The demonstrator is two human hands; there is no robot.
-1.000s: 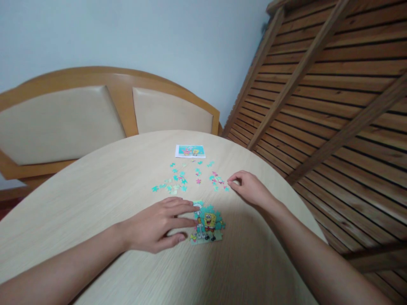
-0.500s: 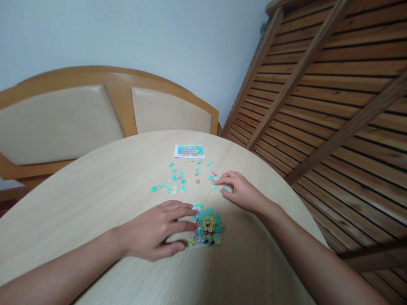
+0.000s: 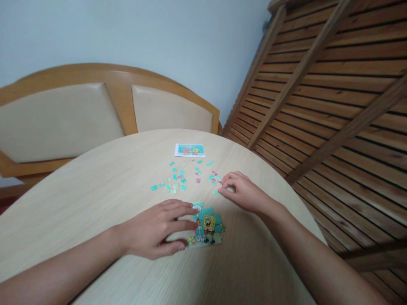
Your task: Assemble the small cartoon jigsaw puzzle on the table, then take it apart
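Note:
A partly joined cartoon puzzle (image 3: 208,224) lies on the round pale wooden table (image 3: 95,199). My left hand (image 3: 155,228) rests flat on the table, fingers stretched out, fingertips touching the puzzle's left edge. My right hand (image 3: 243,192) sits just beyond the puzzle, to its right, fingers curled in a pinch over the loose pieces (image 3: 214,178); what it pinches is too small to see. More loose teal and pink pieces (image 3: 173,180) are scattered behind the puzzle.
A small reference picture (image 3: 190,150) lies near the table's far edge. A padded wooden bench back (image 3: 95,110) curves behind the table. A slatted wooden panel (image 3: 333,106) leans close along the right side.
My right hand has moved left and nearer, from the right end of the loose pieces to just beyond the puzzle, and its fingers have curled. My left hand has stayed put.

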